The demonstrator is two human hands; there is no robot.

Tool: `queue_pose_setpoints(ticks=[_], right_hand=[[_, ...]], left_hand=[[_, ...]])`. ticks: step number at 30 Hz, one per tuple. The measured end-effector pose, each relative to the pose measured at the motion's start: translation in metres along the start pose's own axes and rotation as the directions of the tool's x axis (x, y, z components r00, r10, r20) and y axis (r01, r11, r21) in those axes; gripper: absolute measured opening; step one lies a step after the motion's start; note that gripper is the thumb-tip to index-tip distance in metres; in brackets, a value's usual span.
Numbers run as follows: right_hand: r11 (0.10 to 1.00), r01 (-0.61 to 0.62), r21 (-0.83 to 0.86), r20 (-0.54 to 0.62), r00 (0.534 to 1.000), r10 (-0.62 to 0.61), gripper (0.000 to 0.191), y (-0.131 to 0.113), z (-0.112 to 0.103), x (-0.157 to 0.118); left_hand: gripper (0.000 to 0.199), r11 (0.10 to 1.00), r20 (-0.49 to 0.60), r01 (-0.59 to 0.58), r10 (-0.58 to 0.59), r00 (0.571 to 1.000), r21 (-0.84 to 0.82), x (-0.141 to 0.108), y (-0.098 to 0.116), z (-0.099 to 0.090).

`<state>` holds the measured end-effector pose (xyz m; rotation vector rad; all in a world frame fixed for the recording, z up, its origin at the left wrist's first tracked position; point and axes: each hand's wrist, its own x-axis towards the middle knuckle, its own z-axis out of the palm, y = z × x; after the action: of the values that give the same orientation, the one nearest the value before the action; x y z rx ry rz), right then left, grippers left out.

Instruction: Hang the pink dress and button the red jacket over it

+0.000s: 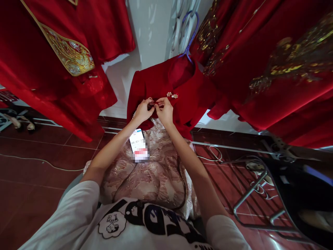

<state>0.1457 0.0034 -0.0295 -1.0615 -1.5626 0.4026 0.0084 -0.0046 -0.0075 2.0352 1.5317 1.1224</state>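
Observation:
A red velvet garment [197, 100] hangs in front of me on a purple hanger [194, 33]. Near its front edge are shiny flower-shaped fasteners [172, 95]. Both hands meet just left of and below these fasteners. My left hand [144, 110] is closed, its fingertips pinched at the garment's edge. My right hand [164, 110] is closed too, with thumb and finger together at a small shiny fastener. The tiny part between the fingertips is mostly hidden. A phone [139, 146] showing a timer lies on the pink brocade fabric [161, 163] over my lap.
Red garments with gold decoration hang at the left [104, 34] and right [291, 80]. A metal-framed chair [260, 187] stands at the lower right. Cables [49, 162] and shoes [30, 126] are near the tiled floor.

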Motion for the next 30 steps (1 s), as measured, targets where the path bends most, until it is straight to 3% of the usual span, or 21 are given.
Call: queue_pose_setpoints(ticks=[5,12,22,26,28,30], right_hand=[[1.000,-0.011,0.017,-0.003,1.000,0.011,0.018,-0.004,0.001,0.001],[1.000,-0.009,0.011,-0.037,0.999,0.010,0.015,-0.003,0.003,-0.001],[1.000,-0.022,-0.005,-0.025,0.999,0.022,0.012,-0.007,0.003,0.000],[0.998,-0.045,0.045,0.085,0.996,0.041,0.009,-0.010,-0.012,-0.003],[0.997,-0.051,0.065,0.142,0.989,0.041,0.009,-0.013,-0.026,-0.010],[0.997,-0.055,0.060,0.192,0.981,0.043,0.009,-0.015,-0.042,-0.020]], left_hand=[[0.027,0.973,-0.081,0.040,-0.060,0.995,-0.228,0.004,-0.001,-0.002],[0.020,0.989,-0.132,-0.045,0.026,0.991,-0.140,0.002,-0.002,-0.009],[0.013,0.984,0.010,-0.105,0.107,0.994,-0.147,0.012,-0.010,-0.022],[0.013,0.976,0.031,-0.009,0.017,0.999,-0.220,0.009,-0.022,-0.013],[0.014,0.975,0.060,0.054,-0.042,0.997,-0.216,-0.003,-0.030,-0.010],[0.018,0.987,0.095,0.043,-0.028,0.995,-0.157,-0.019,-0.035,-0.012]])
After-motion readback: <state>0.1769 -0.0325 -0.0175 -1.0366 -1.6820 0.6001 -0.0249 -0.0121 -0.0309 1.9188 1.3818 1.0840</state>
